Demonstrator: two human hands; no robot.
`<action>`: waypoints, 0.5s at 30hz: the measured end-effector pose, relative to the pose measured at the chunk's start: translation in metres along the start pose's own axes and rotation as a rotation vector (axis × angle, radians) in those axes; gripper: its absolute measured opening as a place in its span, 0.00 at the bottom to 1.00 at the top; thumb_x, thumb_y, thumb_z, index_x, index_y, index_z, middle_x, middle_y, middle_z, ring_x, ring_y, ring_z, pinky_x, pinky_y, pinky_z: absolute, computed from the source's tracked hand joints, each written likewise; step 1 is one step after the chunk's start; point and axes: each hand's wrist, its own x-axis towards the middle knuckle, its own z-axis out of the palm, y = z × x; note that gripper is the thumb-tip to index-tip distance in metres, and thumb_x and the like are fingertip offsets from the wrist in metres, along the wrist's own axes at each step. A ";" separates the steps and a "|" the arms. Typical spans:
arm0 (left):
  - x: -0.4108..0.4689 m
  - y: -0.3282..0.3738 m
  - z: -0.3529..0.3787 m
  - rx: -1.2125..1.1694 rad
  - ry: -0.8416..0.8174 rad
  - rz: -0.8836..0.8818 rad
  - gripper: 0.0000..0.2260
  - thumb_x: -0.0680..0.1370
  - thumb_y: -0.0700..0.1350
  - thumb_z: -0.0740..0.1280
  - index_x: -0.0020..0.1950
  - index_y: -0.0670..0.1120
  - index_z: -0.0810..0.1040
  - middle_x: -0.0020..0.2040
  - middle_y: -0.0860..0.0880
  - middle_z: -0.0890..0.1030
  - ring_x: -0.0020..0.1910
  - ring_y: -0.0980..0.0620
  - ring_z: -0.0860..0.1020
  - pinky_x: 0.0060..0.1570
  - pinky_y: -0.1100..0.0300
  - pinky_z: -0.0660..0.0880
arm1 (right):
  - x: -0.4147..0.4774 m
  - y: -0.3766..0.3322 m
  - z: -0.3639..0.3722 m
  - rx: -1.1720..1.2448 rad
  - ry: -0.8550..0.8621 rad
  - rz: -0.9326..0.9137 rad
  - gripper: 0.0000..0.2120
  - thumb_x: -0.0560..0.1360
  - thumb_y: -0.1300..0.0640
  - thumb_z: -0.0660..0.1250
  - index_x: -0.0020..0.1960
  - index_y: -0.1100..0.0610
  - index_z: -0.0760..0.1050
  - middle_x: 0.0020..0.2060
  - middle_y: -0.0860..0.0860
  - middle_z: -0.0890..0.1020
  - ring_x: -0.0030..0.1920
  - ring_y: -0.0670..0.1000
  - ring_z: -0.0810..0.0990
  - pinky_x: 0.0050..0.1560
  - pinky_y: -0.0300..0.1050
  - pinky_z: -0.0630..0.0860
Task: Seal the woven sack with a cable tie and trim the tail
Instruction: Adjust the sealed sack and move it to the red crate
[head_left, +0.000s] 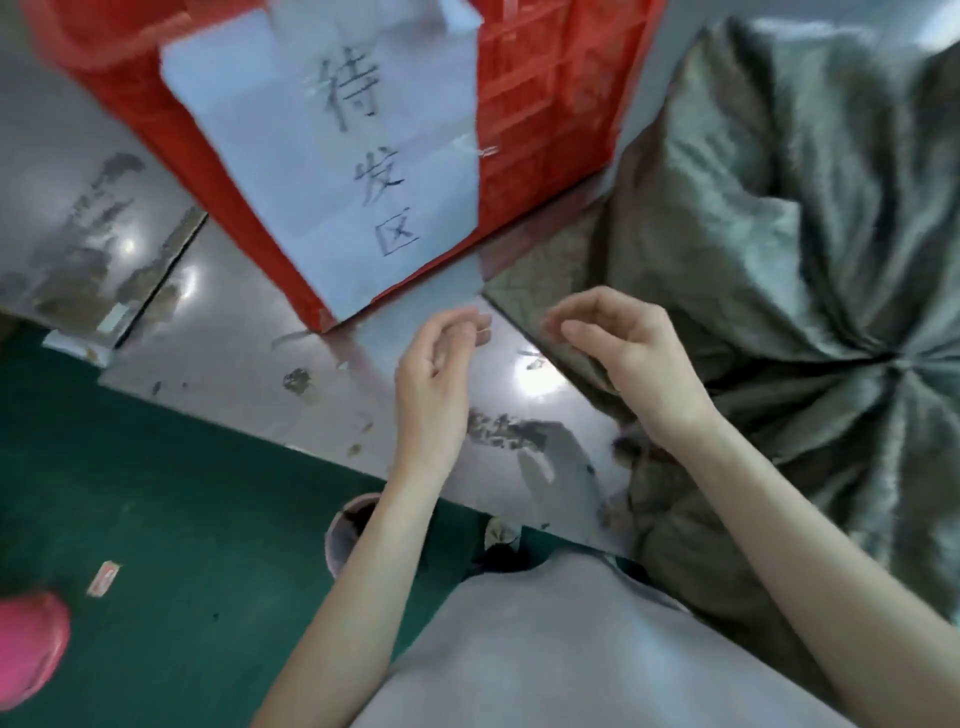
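— Grey fabric of the person's top fills the bottom centre, nearest the lens. Both bare forearms rise from either side of it towards mid-frame.

— And the hands?

— Left hand is at centre, fingers curled loosely, thumb and forefinger pinched near each other. Whether something thin sits between them, I cannot tell; it is blurred. Right hand is just to its right, fingers bent and relaxed, grasping nothing, hovering over the sack's edge.

— Where is the sack?

— Woven sack takes up the right side of the frame, grey-green and shiny. Its folds gather to a tight dark point at the right edge. No tie is distinguishable there.

— Around it?

— Red crate at upper centre, with a white paper sign bearing handwritten characters, close beside the sack. Scuffed grey floor lies under the hands, green flooring at lower left, and something pink at the lower left corner.
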 end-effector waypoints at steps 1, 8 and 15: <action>0.000 0.005 0.015 0.000 -0.044 0.014 0.08 0.82 0.41 0.61 0.53 0.51 0.79 0.51 0.52 0.84 0.53 0.53 0.82 0.57 0.61 0.75 | -0.007 -0.004 -0.015 -0.009 0.059 -0.036 0.06 0.76 0.66 0.64 0.50 0.61 0.80 0.44 0.52 0.84 0.41 0.40 0.82 0.46 0.33 0.75; -0.008 0.031 0.084 0.012 -0.197 0.112 0.08 0.81 0.42 0.62 0.60 0.49 0.75 0.58 0.54 0.80 0.58 0.63 0.77 0.59 0.68 0.72 | -0.044 -0.010 -0.077 0.059 0.330 -0.187 0.07 0.74 0.65 0.64 0.50 0.59 0.78 0.46 0.53 0.84 0.50 0.49 0.82 0.56 0.44 0.75; -0.016 0.032 0.134 0.077 -0.246 0.229 0.14 0.80 0.42 0.63 0.66 0.45 0.71 0.66 0.49 0.74 0.65 0.57 0.73 0.63 0.67 0.70 | -0.073 0.002 -0.141 -0.018 0.639 -0.189 0.08 0.74 0.66 0.64 0.51 0.61 0.78 0.45 0.55 0.83 0.47 0.49 0.80 0.52 0.46 0.74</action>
